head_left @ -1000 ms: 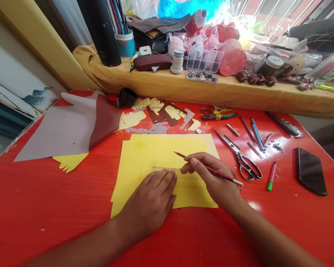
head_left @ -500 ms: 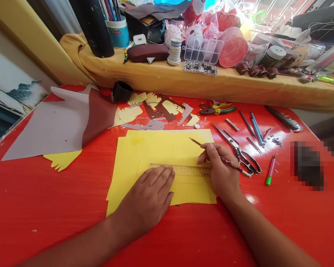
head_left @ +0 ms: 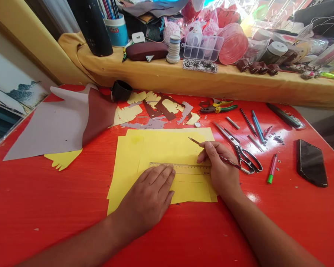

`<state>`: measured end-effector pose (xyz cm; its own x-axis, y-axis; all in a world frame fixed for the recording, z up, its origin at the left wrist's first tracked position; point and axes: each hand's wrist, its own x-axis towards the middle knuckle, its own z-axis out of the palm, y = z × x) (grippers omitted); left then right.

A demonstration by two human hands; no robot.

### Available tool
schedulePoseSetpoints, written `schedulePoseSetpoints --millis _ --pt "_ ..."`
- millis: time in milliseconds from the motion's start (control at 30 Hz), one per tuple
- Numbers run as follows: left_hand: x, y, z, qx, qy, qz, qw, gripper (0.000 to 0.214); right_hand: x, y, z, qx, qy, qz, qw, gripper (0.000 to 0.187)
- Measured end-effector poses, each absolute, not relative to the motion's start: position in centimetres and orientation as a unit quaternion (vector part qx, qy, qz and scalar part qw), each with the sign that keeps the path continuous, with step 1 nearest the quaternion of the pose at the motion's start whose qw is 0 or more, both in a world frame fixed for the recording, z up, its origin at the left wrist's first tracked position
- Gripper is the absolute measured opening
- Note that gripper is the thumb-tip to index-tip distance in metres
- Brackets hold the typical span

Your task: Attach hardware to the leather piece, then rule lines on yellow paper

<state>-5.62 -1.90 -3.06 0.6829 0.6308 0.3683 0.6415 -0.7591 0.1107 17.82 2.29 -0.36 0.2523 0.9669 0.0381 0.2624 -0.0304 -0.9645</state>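
My left hand [head_left: 150, 194] lies flat, fingers stretched out, pressing the left end of a clear ruler [head_left: 187, 168] onto yellow paper sheets [head_left: 158, 152] on the red table [head_left: 58, 207]. At the ruler's right end my right hand [head_left: 221, 168] is closed on a dark red pencil [head_left: 196, 142], whose tip points up and left over the yellow paper. The ruler lies level across the lower half of the sheets.
Scissors [head_left: 239, 150] lie just right of my right hand, with a green marker [head_left: 272, 168], pens [head_left: 256, 126], pliers [head_left: 218, 108] and a black phone [head_left: 311, 163] further right. Grey and brown sheets [head_left: 61, 124] and paper scraps [head_left: 156, 111] lie behind. A cluttered yellow shelf [head_left: 211, 83] runs along the back.
My right hand with the pencil has slid right along the ruler's top edge, uncovering most of the ruler. The left hand has stayed pressed on the ruler. The view has shifted a little.
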Motion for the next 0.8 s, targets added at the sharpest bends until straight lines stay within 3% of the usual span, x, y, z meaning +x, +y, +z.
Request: schedulePoseSetpoints --millis 800 --pt "-5.58 -1.81 -2.99 -0.917 -0.347 -0.197 0.011 0.043 17.78 2.31 -0.46 -0.612 -0.493 0.375 0.492 0.034"
